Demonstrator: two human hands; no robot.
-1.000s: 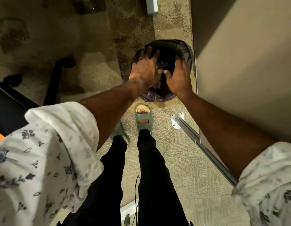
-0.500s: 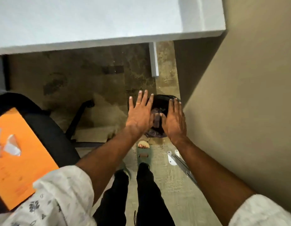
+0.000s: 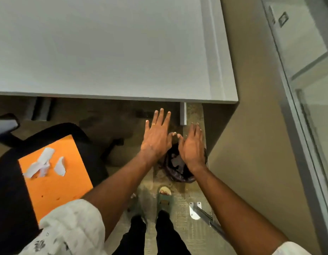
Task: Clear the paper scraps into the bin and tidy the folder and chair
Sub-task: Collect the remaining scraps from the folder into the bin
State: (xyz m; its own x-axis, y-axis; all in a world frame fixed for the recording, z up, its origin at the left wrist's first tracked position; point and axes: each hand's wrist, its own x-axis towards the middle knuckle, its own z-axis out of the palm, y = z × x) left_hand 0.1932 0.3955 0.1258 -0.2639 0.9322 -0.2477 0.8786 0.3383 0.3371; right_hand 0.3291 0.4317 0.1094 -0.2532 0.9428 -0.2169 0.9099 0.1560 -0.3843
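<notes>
A small bin (image 3: 177, 173) lined with a dark bag stands on the floor by the desk's right leg, with pale scraps inside it. My left hand (image 3: 156, 135) and my right hand (image 3: 191, 146) hover flat above the bin, fingers spread, holding nothing. An orange folder (image 3: 56, 183) lies on the black chair (image 3: 6, 196) at the left. Several white paper scraps (image 3: 43, 165) rest on the folder's upper part.
A grey desk (image 3: 113, 52) fills the upper view, its front edge just beyond my fingers, its leg (image 3: 183, 114) beside the bin. A beige partition (image 3: 251, 126) stands on the right with a metal bracket (image 3: 195, 210) at its foot. My feet stand close behind the bin.
My hands have lifted out of the bin and opened flat above it. The view has risen, so the desk top, chair and folder with scraps have come into sight.
</notes>
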